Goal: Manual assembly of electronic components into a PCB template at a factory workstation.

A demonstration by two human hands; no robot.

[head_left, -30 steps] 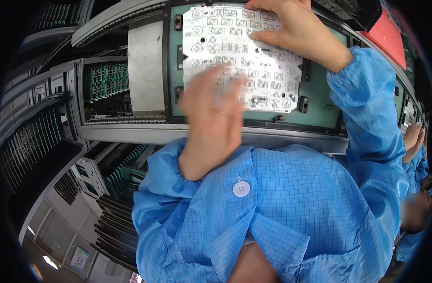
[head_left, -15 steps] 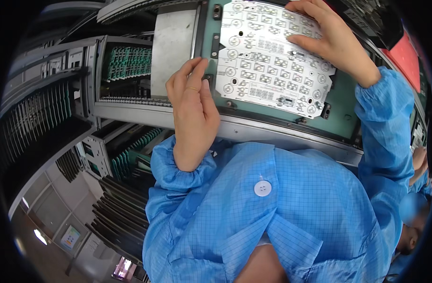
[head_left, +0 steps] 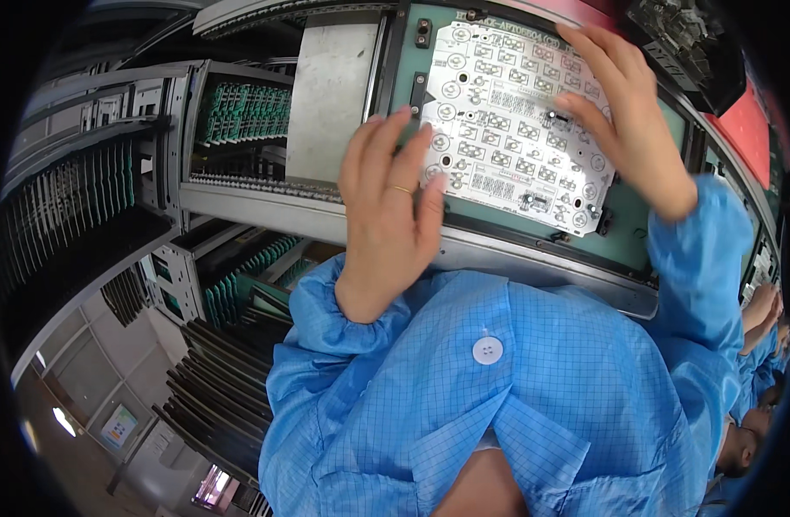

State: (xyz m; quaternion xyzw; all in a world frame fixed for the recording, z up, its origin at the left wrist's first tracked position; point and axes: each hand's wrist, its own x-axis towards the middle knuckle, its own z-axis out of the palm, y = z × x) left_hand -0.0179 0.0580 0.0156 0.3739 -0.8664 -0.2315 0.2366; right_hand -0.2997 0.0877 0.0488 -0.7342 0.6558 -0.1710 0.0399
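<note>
A white circuit board [head_left: 520,129], printed with rows of small outlines and circles, lies in a green fixture plate [head_left: 636,202] with dark clips at its sides. My left hand [head_left: 388,215], a ring on one finger, is at the board's left edge, its fingertips over the rim and its fingers apart with nothing held. Over the board's right part reaches my right hand [head_left: 634,121], thumb and fingers spread wide. Its fingertips are over the board's upper right; whether they touch it I cannot tell. A small dark component [head_left: 557,118] stands on the board near that thumb.
Metal rails [head_left: 265,207] run along the near side. A bare metal plate [head_left: 330,95] is left of the fixture. Racks hold green boards [head_left: 248,112] and dark panels [head_left: 218,379] on the left. A black bin [head_left: 683,56] of small parts stands at upper right. Another person's hand [head_left: 761,310] shows far right.
My left hand has moved right, from beside the fixture onto the board's left edge. My right hand stays over the board's right part, shifted slightly. The view has shifted a little.
</note>
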